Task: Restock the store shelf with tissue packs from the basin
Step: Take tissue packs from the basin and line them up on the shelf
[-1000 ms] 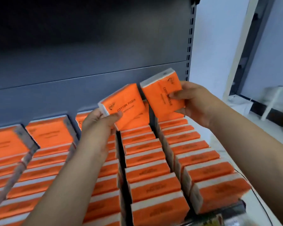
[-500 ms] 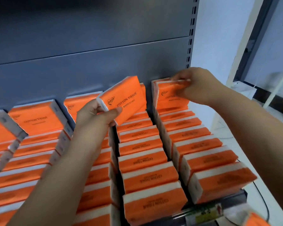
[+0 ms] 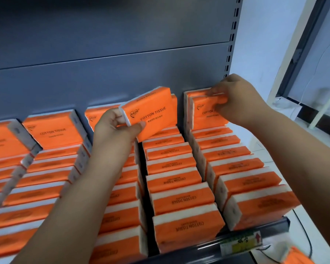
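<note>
- The single view is worn on the head and looks forward and down over the front rail of the shelf (image 3: 255,229).
- It sits close: the left hand (image 3: 116,128) and right hand (image 3: 238,100) reach mid-frame, and the print on a tissue pack (image 3: 151,113) is legible.
- The wide angle takes in the back panel (image 3: 122,54) and the wall (image 3: 259,35) at right.

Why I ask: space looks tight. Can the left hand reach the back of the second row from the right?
Probably yes: the left hand, holding a pack, hovers by that row's rear pack; nothing lies between.
</note>
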{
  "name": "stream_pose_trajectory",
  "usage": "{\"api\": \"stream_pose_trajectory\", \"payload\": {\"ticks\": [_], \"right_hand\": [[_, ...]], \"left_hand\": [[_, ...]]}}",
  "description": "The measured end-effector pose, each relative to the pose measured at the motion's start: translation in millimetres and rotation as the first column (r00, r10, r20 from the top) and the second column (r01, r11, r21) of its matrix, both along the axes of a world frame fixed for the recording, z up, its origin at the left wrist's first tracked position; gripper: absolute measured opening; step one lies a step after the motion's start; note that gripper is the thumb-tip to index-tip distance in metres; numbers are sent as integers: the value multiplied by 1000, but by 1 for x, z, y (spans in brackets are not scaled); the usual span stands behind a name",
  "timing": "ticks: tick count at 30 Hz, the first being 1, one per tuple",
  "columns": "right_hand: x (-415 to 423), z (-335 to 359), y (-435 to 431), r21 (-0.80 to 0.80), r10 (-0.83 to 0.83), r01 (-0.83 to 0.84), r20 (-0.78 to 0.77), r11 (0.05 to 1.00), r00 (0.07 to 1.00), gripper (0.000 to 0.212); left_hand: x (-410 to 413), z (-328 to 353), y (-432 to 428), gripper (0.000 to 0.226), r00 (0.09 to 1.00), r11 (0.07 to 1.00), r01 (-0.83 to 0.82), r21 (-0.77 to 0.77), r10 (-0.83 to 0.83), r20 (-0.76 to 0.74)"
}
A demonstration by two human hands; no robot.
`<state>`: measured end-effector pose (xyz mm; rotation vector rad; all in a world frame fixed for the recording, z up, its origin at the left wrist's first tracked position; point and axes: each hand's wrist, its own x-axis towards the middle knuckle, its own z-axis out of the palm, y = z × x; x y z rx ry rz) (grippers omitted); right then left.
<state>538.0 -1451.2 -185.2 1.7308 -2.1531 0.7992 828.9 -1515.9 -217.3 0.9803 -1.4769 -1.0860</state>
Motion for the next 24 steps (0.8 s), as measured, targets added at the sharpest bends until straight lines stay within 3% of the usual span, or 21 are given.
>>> {"api": "stream_pose_trajectory", "payload": {"ticks": [19, 22, 24], "right_hand": [[33, -2, 4, -76, -60, 48, -161, 996, 985, 47], [57, 0, 7, -190, -8, -5, -69, 982, 998, 43], [80, -1, 5, -149, 48, -29, 123, 988, 991, 41]], "left_hand": [[2, 1, 1, 45, 998, 998, -51, 45, 53, -38], [2, 1, 1, 48, 996, 997, -54, 51, 57, -62], [1, 1, 1, 45, 996, 998, -34, 48, 38, -82]]}}
